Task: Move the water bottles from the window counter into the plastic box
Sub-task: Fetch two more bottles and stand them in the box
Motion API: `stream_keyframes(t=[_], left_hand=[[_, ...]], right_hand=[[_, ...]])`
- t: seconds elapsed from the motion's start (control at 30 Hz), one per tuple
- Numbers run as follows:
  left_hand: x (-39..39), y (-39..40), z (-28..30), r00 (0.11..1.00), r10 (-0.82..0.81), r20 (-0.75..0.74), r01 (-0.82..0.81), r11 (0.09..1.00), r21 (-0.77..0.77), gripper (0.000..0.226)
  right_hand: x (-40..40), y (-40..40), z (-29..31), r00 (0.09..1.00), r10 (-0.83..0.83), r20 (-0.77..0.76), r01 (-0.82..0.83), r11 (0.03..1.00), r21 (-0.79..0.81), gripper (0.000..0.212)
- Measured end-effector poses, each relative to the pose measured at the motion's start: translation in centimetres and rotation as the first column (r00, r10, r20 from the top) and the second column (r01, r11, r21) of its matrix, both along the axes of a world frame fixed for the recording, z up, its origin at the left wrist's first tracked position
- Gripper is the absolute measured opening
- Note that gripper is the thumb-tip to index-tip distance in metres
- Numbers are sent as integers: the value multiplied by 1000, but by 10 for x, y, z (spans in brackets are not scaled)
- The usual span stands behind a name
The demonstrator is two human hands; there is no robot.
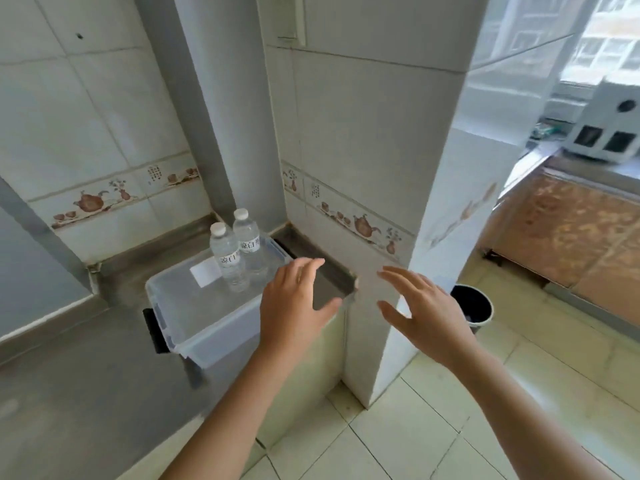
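here, two water bottles [239,251] stand upright inside a clear plastic box [207,323], touching each other near its far right corner, white caps on. the box sits on a grey desk [86,375] in a tiled corner, its near end jutting past the desk edge. the left hand [294,303] hovers above the box's right rim, fingers spread and empty. the right hand [422,313] hangs in front of a tiled pillar [381,168], also spread, holding nothing. a black bin [474,306] stands on the floor behind the pillar.
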State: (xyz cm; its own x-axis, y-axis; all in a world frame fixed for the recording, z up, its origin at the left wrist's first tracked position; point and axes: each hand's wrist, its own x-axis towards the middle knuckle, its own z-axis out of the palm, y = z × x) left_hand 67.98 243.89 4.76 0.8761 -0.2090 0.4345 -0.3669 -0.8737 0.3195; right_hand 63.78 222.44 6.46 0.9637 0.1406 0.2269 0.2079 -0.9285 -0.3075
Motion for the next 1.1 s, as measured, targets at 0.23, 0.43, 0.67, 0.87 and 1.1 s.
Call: stream_keyframes(t=[0.23, 0.43, 0.67, 0.87, 1.1], left_hand=[[-47, -140, 8, 972, -235, 7, 234, 970, 62, 62], [-101, -274, -6, 912, -409, -33, 411, 909, 72, 63], [-149, -427, -8, 789, -613, -40, 614, 784, 87, 66], [-161, -560, -14, 627, -778, 32, 762, 621, 184, 74], [-150, -728, -20, 421, -905, 61, 885, 424, 193, 77]], right_hand=[[-101, -124, -11, 956, -287, 55, 285, 958, 39, 48], [-202, -240, -18, 850, -524, 49, 524, 852, 10, 49], [-306, -361, -21, 652, -758, 31, 758, 651, -37, 55], [-338, -444, -24, 423, -902, 91, 905, 415, -92, 59], [-332, -552, -28, 115, -991, 74, 988, 106, -113, 66]])
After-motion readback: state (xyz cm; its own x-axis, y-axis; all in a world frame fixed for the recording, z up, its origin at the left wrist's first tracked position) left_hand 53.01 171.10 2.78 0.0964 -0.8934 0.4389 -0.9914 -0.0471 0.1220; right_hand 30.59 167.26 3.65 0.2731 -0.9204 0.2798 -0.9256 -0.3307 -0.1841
